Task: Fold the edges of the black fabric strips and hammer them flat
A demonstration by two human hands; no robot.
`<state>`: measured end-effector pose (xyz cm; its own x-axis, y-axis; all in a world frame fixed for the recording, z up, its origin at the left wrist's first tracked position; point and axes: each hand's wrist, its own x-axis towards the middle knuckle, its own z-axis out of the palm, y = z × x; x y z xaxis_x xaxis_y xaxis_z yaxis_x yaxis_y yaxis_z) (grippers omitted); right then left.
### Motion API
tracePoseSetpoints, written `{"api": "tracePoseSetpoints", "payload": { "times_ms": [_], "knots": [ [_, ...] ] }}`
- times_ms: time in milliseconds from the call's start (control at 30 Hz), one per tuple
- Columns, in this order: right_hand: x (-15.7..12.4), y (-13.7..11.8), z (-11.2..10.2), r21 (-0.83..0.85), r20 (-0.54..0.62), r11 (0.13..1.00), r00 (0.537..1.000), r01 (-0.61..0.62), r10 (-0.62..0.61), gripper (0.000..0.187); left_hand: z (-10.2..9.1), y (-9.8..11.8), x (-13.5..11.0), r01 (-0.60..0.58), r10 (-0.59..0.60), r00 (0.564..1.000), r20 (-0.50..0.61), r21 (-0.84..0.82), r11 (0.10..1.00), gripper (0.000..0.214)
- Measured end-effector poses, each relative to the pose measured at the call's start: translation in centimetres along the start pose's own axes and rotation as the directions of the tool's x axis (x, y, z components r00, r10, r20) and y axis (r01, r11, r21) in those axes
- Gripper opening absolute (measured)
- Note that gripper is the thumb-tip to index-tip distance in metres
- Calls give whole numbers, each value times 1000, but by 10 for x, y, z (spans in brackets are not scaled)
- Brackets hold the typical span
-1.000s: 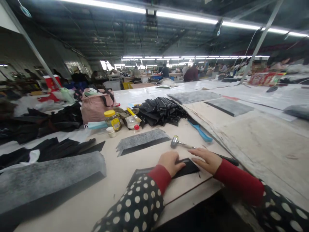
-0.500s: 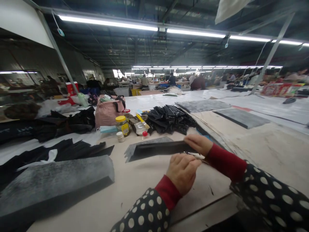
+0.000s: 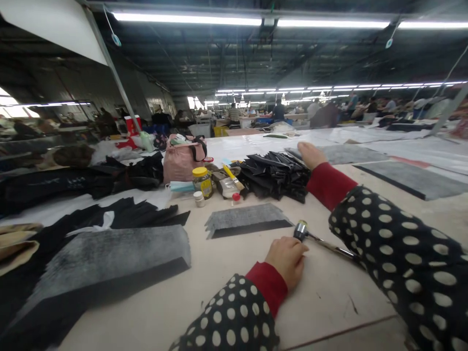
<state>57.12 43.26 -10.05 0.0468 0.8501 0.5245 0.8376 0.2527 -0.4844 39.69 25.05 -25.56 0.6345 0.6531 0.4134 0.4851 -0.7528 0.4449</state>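
Observation:
My left hand (image 3: 287,257) rests on the beige table (image 3: 226,287) with its fingers curled in and nothing in them. Its fingertips lie just short of the metal head of a small hammer (image 3: 301,230), whose handle runs right under my dotted right sleeve. My right hand (image 3: 310,155) is stretched far forward, fingers extended over the heap of black pieces (image 3: 272,174); I see nothing in it. A small stack of grey felt with a black underside (image 3: 246,219) lies between the heap and my left hand.
A thick grey felt stack (image 3: 109,263) lies at the left, black cloth (image 3: 120,217) behind it. A pink bag (image 3: 183,161), a yellow-lidded jar (image 3: 202,181), small bottles and a face mask stand beyond. Grey sheets (image 3: 413,178) lie at the right. People work far back.
My right hand lifted a black strip off the table and reached forward to the black heap; the strip is no longer in it. My left hand stayed by the hammer. The camera swung left.

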Motion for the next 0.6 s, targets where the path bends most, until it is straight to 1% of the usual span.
{"api": "tracePoseSetpoints", "payload": {
  "times_ms": [67, 167, 200, 267, 300, 333, 367, 433, 500, 600],
  "knots": [
    [-35, 11, 7, -4, 73, 1000, 997, -4, 4, 32, -3, -11, 3, 89, -89, 996, 0, 29, 996, 23],
    [-110, 30, 9, 1, 263, 1000, 965, 23, -22, 34, -7, -26, 7, 224, -220, 974, -54, 88, 971, 21],
    [-136, 37, 6, 1, 340, 999, 940, 36, -34, 37, -8, -30, 8, 263, -255, 963, -81, 106, 959, 21],
    [-182, 49, -1, -56, 482, 996, 876, 72, -36, 47, -10, -36, 9, 328, -311, 942, -129, 139, 934, 21],
    [-201, 55, -5, -83, 529, 991, 848, 103, -44, 49, -11, -38, 10, 355, -335, 931, -144, 157, 921, 21],
    [-215, 60, -8, -112, 556, 984, 829, 140, -55, 47, -11, -39, 11, 380, -357, 922, -151, 178, 908, 21],
    [-224, 64, -10, -142, 570, 974, 819, 173, -63, 44, -10, -39, 11, 399, -375, 915, -149, 202, 894, 22],
    [-230, 72, -12, -212, 575, 951, 815, 225, -65, 37, -9, -38, 11, 416, -396, 909, -131, 244, 876, 22],
    [-223, 79, -11, -319, 555, 919, 831, 233, -18, 33, -9, -36, 10, 414, -399, 910, -109, 270, 869, 22],
    [-201, 84, -10, -469, 480, 863, 874, 187, 71, 31, -9, -32, 8, 400, -391, 916, -89, 284, 871, 24]
  ]
}}
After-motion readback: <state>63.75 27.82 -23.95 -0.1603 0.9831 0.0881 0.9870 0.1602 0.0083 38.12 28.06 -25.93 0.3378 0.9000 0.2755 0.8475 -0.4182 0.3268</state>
